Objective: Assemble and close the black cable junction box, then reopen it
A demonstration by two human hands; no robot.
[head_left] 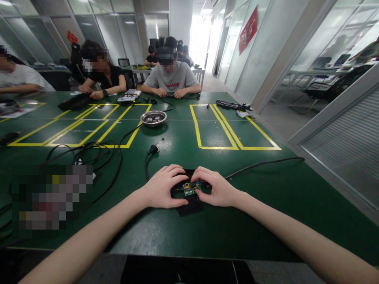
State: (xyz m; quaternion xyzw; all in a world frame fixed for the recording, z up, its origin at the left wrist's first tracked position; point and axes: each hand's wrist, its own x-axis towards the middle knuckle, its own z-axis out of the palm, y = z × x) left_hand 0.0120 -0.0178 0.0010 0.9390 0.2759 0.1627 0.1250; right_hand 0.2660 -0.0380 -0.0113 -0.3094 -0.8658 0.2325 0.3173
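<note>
A small green circuit board (pixel 192 189) with orange-ringed coils sits at a black plastic case (pixel 191 209) on the table in front of me. From the left, my left hand (pixel 161 187) curves round the case, its fingers at the far edge and its thumb at the near one. My right hand (pixel 217 187) is closed at the board's right side, thumb and index finger on the board. A black cord with a plug (pixel 154 149) runs to my left hand, and another black cord (pixel 263 162) leads off to the right. Parts of the board are hidden behind my fingers.
A metal bowl (pixel 153 118) holding small metal parts stands beyond my hands. Tangled black cables (pixel 85 152) and a blurred-out object (pixel 53 197) lie at the left. Yellow tape (pixel 219 148) marks the green table. Several people sit across it; one (pixel 170 77) handles a dark item.
</note>
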